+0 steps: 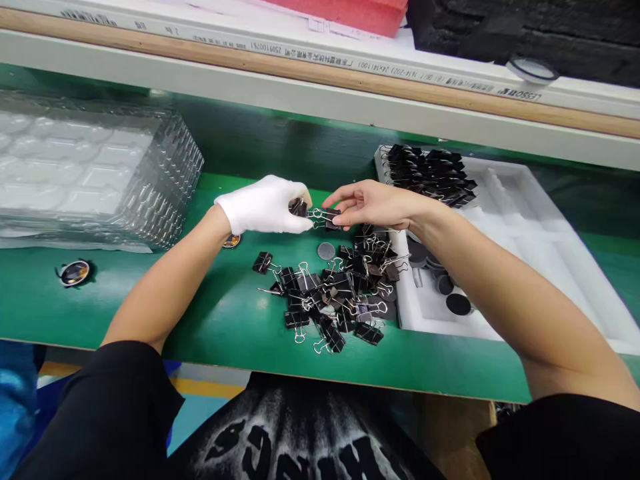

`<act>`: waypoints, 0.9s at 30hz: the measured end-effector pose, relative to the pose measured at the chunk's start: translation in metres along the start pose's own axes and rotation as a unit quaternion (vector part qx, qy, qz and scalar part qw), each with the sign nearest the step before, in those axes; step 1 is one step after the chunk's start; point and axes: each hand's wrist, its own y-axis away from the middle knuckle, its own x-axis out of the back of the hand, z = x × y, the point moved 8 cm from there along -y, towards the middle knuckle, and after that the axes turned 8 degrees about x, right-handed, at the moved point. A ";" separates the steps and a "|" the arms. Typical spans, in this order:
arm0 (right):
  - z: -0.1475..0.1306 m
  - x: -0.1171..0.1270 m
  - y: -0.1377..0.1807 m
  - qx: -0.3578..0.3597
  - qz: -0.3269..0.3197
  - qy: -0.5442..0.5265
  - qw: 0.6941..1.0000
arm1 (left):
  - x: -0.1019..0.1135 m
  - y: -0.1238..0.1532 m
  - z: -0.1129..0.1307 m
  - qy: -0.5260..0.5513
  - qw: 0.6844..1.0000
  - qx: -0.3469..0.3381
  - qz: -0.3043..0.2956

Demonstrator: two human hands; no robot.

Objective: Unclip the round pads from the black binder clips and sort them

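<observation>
My left hand (267, 203), in a white glove, is closed around a black binder clip (299, 207) partly hidden by the fingers. Bare, my right hand (370, 203) pinches another black binder clip (331, 219) between thumb and fingers. The clips' wire handles meet between the hands, and I cannot tell whether they are hooked together. Below the hands, a loose pile of black binder clips (343, 287) with silver handles lies on the green table (215, 307). A small grey disc (326, 251) rests at the pile's upper edge.
At right, a white foam tray (555, 267) holds rows of binder clips (430, 173) and several dark discs (458, 304). Stacked clear plastic trays (90, 167) stand at left, near a small round part (75, 273). A shelf edge (320, 87) runs across the back.
</observation>
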 end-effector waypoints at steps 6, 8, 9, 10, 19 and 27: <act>-0.007 -0.014 0.003 0.017 -0.058 -0.069 0.996 | 0.001 0.007 0.013 0.082 0.996 -0.039 -0.026; -0.005 -0.011 0.003 0.017 -0.031 -0.119 0.992 | 0.007 0.006 0.012 0.084 0.996 -0.040 0.015; -0.002 -0.010 0.003 0.012 -0.015 -0.148 0.989 | 0.011 0.006 0.011 0.079 0.995 -0.044 0.050; 0.002 -0.008 0.003 0.005 0.002 -0.172 0.985 | 0.016 0.006 0.011 0.074 0.992 -0.052 0.090; -0.012 -0.013 0.017 0.120 0.114 -0.143 0.976 | 0.011 0.001 0.011 0.208 0.971 -0.071 0.094; -0.026 -0.017 0.024 0.175 0.023 -0.119 0.977 | 0.000 0.001 0.015 0.407 0.912 -0.040 -0.027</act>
